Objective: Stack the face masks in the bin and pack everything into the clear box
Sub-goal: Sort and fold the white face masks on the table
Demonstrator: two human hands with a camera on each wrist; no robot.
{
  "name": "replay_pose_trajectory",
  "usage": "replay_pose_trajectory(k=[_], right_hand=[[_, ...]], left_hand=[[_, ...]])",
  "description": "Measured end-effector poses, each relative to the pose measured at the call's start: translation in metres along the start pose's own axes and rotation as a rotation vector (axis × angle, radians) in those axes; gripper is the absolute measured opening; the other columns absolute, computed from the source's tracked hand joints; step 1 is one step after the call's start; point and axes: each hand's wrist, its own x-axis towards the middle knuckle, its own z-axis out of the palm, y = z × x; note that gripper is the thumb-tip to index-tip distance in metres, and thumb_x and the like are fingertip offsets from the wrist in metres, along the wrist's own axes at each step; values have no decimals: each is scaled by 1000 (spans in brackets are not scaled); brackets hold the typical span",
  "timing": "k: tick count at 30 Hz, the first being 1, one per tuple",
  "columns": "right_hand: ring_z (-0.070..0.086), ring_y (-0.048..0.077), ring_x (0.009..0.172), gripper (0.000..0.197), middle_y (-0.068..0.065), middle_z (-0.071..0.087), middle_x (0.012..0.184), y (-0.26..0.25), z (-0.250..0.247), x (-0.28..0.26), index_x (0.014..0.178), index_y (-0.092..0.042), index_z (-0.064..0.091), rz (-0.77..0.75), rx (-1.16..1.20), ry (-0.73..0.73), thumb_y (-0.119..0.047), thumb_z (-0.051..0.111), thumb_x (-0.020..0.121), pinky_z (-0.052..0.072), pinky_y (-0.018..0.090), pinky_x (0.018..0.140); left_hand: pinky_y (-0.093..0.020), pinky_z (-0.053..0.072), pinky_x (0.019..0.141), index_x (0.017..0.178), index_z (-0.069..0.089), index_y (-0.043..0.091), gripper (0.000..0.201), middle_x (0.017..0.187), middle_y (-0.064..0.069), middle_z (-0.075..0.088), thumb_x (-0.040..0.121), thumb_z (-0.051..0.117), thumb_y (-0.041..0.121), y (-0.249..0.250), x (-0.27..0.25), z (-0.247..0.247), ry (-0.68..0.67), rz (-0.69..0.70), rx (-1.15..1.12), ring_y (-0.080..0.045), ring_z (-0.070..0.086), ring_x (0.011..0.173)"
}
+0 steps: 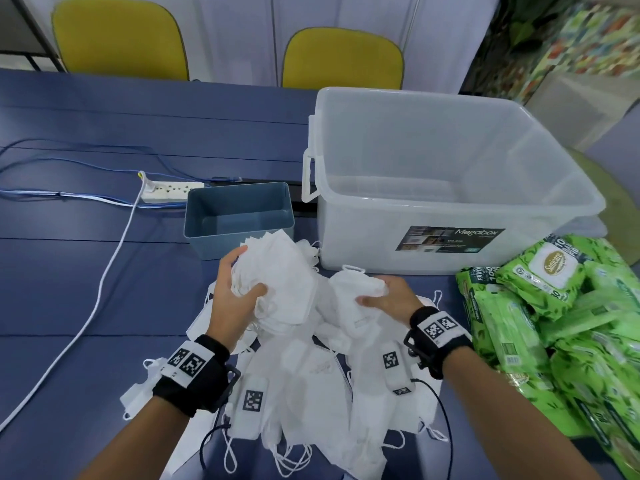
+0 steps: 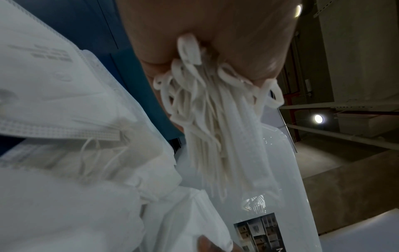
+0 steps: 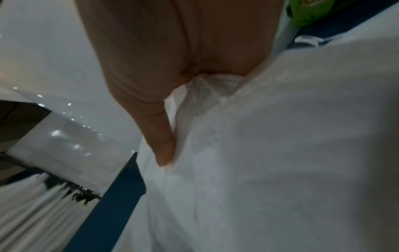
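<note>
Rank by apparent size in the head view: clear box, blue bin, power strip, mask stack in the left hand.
1. clear box, by far the largest.
2. blue bin and the mask stack in the left hand: look alike; the stack is nearer the camera, so not ranked.
3. power strip, smallest.

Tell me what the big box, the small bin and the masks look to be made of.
Clear box: translucent, glossy plastic by the look; the far wall shows through it.
Blue bin: opaque plastic, matte, smooth moulded walls.
Face masks: probably soft white non-woven fabric, creased and folded, with stitched-looking edges and elastic ear loops.
</note>
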Motion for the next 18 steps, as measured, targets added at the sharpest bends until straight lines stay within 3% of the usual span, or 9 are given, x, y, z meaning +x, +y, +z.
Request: replay_pose_trajectory(k=[3,5,7,10,12,13,15,18], right_hand=[[63,18,83,22,4,70,89,-6,12,-5,94,-7,70,6,79,19,-14,80,76,50,24,74],[60,14,69,12,-4,66,76,-14,14,-12,83,-14,66,14,185,75,-17,77,79,46,14,55],[51,11,55,17,-5,57,65,-20,12,-18,75,-17,61,27,246,148,-24,76,81,38,17,43],[53,20,63,30,11,61,72,-31,3,-27,78,-10,66,19,386,203,-37,78,73,41,29,54],[58,28,76,47,24,70,88,-38,-3,-34,83,-8,69,1,536,216,-47,78,61,44,41,68],[60,30,80,52,24,71,91,-41,-7,-38,85,-8,69,-11,601,214,-50,79,58,44,45,72],[67,29,87,49,12,74,92,-44,-15,-44,95,-6,68,-18,736,204,-45,77,66,50,44,79],[71,19,87,20,2,76,91,-50,-20,-53,98,-9,66,-34,877,185,-26,62,89,58,34,72]], left_hand=[[-24,43,92,121,46,33,64,123,13,51,63,58,10,2,-2,4,-13,15,5,-9,50,114],[-22,42,93,119,45,37,64,124,16,50,64,59,9,1,-3,2,-20,33,21,-8,49,117],[-22,41,95,124,44,33,66,126,15,48,65,58,8,0,-3,0,-25,43,35,-10,47,120],[-25,41,100,134,41,23,67,132,11,47,73,59,0,2,-4,-1,-48,42,36,-11,45,123],[-34,37,107,130,47,24,59,132,14,50,78,57,-2,-1,-4,-3,-74,54,99,-13,44,125],[-38,37,108,125,52,28,54,128,17,53,77,57,4,-3,-4,-4,-89,59,131,-14,46,123],[-41,38,106,114,59,32,45,119,21,59,73,54,13,-6,-6,-5,-125,62,175,-16,48,119],[-26,37,93,95,64,31,30,108,14,62,73,52,15,-3,-11,2,-150,63,187,-13,45,112]])
